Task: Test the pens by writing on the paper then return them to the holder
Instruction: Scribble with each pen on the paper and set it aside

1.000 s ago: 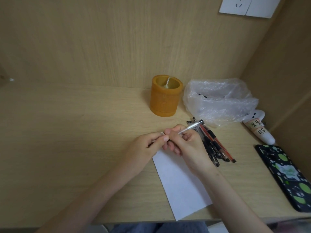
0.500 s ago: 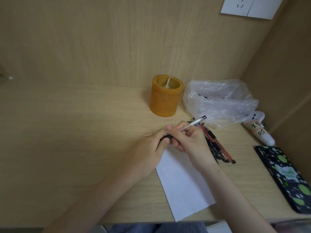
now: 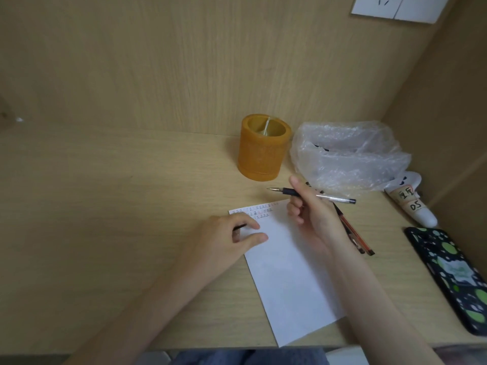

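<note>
White paper [image 3: 287, 272] lies on the wooden desk [image 3: 105, 206], slanted, with a few short lines of small writing along its top edge. The left hand [image 3: 226, 238] rests at the upper left part of the sheet, fingers curled and thumb drawn in toward them; a small dark piece shows between the fingers, too little of it to tell what it is. The right hand [image 3: 311, 212] is raised over the upper right corner of the paper and pinches a pen [image 3: 311, 194] near its dark grip. That pen lies almost level, its uncapped tip pointing left, off the sheet, and its clear barrel reaching out to the right past the hand. More pens [image 3: 353, 233] lie together on the desk beside the right edge of the paper, partly hidden by the right wrist. An amber holder [image 3: 263, 151] stands upright behind the paper, near the back wall, with one thin stick leaning inside it. Just to its right sits a crumpled clear plastic bag [image 3: 347, 154]. A white tube [image 3: 411, 204] with handwritten labels lies further right, and a phone [image 3: 453, 275] in a dark case with green dots lies near the desk's right edge.
</note>
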The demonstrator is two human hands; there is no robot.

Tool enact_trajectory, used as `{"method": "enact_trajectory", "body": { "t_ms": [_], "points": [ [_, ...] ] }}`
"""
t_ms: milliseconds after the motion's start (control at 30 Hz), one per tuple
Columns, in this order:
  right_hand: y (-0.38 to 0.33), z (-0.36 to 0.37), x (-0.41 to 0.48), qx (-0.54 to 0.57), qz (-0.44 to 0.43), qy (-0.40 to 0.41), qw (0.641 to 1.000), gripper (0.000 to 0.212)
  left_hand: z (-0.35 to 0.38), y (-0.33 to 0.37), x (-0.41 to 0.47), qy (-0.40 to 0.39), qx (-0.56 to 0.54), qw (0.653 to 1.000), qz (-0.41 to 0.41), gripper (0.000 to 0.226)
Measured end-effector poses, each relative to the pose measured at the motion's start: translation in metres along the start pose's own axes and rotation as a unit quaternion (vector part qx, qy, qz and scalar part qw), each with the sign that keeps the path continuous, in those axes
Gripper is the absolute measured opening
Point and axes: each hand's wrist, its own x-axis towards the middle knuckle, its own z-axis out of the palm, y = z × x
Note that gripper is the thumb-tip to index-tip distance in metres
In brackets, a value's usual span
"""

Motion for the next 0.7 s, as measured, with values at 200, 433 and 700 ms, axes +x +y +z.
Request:
{"method": "enact_trajectory", "body": {
  "t_ms": [200,433,700],
  "points": [
    [0.024,0.014,0.011,-0.023,-0.023,0.004,0.999,0.014,0.006,0.002,-0.005,-0.071,0.158,0.983,0.053,0.047],
    [0.023,0.009,0.018,-0.257,-0.141,0.068,0.954,0.039,0.005,-0.001,-0.007,-0.073,0.163,0.981,0.07,0.046],
    [0.032,0.003,0.029,-0.257,-0.177,0.105,0.944,0.039,0.005,-0.004,-0.007,-0.068,0.164,0.982,0.064,0.047]
  ]
}}
